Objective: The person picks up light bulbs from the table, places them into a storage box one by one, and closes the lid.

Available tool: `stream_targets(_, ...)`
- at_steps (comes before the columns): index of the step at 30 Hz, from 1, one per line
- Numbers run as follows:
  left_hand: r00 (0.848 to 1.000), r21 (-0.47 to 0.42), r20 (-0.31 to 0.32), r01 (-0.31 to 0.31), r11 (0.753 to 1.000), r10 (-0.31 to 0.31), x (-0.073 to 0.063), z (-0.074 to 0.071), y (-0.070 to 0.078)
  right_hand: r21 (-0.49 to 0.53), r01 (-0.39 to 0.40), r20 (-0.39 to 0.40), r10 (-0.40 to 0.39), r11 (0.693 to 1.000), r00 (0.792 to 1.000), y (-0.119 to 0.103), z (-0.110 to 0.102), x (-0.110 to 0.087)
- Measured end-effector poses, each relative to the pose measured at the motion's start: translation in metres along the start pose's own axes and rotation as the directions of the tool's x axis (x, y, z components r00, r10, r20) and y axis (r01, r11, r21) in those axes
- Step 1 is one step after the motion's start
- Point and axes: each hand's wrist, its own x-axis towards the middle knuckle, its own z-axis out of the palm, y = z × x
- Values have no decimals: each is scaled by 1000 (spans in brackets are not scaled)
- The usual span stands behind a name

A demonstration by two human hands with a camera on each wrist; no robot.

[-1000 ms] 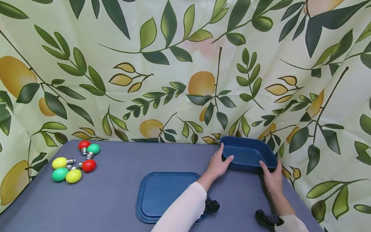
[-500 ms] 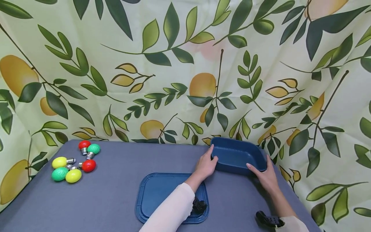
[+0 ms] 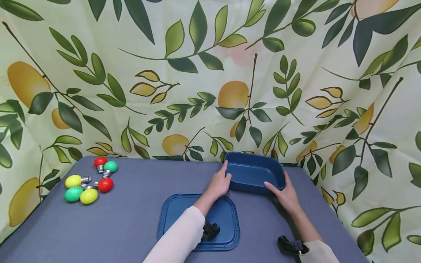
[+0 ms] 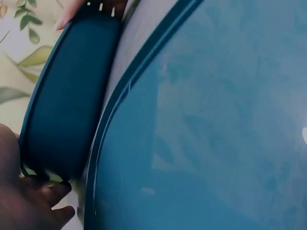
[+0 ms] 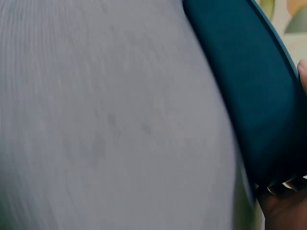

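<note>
A dark blue rectangular container, open at the top, is held between both hands near the back of the table. My left hand grips its left end, thumb at the rim. At the opposite end, my right hand grips with the thumb over the front rim. The right wrist view shows the container's side wall close over the cloth, fingers curled beneath its end. A flat blue lid with a ridged rim lies nearer, partly covered by my left forearm. In the left wrist view the container passes beside the lid.
Several coloured light bulbs lie grouped at the table's left, among them a red bulb, a yellow bulb and a green bulb. A leaf-and-fruit patterned curtain hangs behind the grey-blue tablecloth.
Both hands have carried the container leftward from the table's back right corner toward the middle. The lid and the light bulbs have stayed where they were.
</note>
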Motion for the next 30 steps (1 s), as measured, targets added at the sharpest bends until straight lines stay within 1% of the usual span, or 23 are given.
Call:
stream_targets(5, 1000, -34, -17, 22, 999, -23, -4, -20, -14, -5, 20, -4, -20, 1000, 1000, -16, 19, 0)
stream_targets(8, 999, -40, -28, 33, 999, -34, -8, -33, -19, -8, 40, 1, -40, 999, 999, -24, 29, 0)
stream_targets(10, 998, -36, -46, 37, 999, -39, -11, -41, -23, -7, 59, 8, -59, 998, 998, -30, 36, 1)
stream_targets(13, 997, -24, -45, 55, 998, -56, -15, -56, -30, -5, 92, 13, -92, 996, 996, -37, 47, 3)
stream_targets(17, 997, 3, -42, 57, 998, -57, -20, -75, -39, -6, 127, 24, -127, 992, 992, -47, 62, 4)
stream_targets(19, 998, 1, -44, 51, 999, -51, -22, -84, -44, 0, 143, 36, -143, 990, 989, -52, 69, 4)
stream_targets(24, 997, 1, -45, 59, 998, -59, -26, -106, -59, 19, 197, 74, -198, 980, 977, -63, 82, 3)
stream_targets(28, 998, -4, -35, 59, 998, -59, -30, -126, -72, 62, 256, 116, -262, 965, 958, -69, 92, 4)
stream_targets(30, 999, -11, -28, 40, 999, -40, -33, -135, -78, 98, 290, 135, -302, 952, 944, -71, 94, 5)
